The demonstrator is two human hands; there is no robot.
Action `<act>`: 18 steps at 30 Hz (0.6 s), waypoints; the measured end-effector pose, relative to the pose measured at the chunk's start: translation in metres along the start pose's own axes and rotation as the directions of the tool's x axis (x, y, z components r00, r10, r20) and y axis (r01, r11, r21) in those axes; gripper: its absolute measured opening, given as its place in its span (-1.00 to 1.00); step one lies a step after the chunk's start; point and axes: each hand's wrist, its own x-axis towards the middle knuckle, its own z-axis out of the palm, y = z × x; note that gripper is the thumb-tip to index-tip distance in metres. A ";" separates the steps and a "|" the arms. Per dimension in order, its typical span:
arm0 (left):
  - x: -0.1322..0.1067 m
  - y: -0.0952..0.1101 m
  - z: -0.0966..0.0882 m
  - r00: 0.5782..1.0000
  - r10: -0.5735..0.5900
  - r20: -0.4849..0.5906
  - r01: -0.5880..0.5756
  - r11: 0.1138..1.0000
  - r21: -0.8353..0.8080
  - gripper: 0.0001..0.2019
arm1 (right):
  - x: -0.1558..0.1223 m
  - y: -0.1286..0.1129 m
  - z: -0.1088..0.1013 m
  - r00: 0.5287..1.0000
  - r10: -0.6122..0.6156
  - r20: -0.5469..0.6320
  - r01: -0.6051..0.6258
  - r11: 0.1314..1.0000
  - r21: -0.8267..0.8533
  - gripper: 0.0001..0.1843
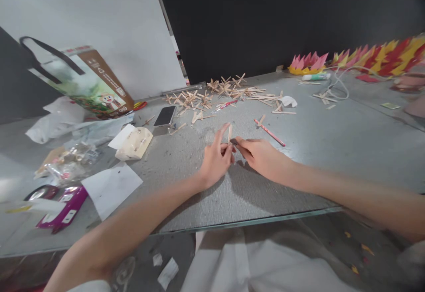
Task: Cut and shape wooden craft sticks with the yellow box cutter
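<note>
Over the grey table, my left hand [215, 158] pinches a flat wooden craft stick [229, 133], which points away from me, with the index finger stretched along it. My right hand [264, 157] is closed on a small dark piece [234, 142] beside the stick's near end. The kind of piece cannot be made out, since my fingers cover most of it. Just beyond my right hand lies a red-and-white striped pencil [272, 137], with a short wooden stick piece [262, 119] at its far end.
Star-shaped stick bundles [226, 87] and loose sticks lie at the back, near a phone [165, 116]. On the left stand a printed bag [99, 88], a tissue pack [135, 143] and white paper [113, 188]. A glue stick [315, 77] and coloured paper crowns [307, 64] are back right.
</note>
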 end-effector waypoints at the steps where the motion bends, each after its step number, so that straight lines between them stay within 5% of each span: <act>1: 0.000 0.000 0.000 1.000 0.007 -0.002 -0.007 1.000 -0.010 -0.35 | 0.001 0.000 0.000 1.000 0.005 -0.007 -0.004 0.999 0.041 -0.69; 6: 0.002 -0.002 -0.001 0.999 0.039 -0.006 -0.039 0.998 -0.050 -0.46 | 0.000 -0.005 -0.002 0.998 0.057 -0.011 -0.053 0.970 0.235 -0.74; 12: 0.006 -0.006 0.001 0.999 0.023 -0.041 -0.029 0.985 -0.167 -0.41 | -0.003 -0.013 -0.006 0.989 0.087 0.117 -0.135 0.854 0.503 -0.75; 18: 0.010 -0.004 -0.001 0.997 -0.019 0.070 0.044 0.927 -0.373 -0.29 | -0.003 -0.004 -0.012 0.979 0.069 0.194 -0.168 0.814 0.556 -0.73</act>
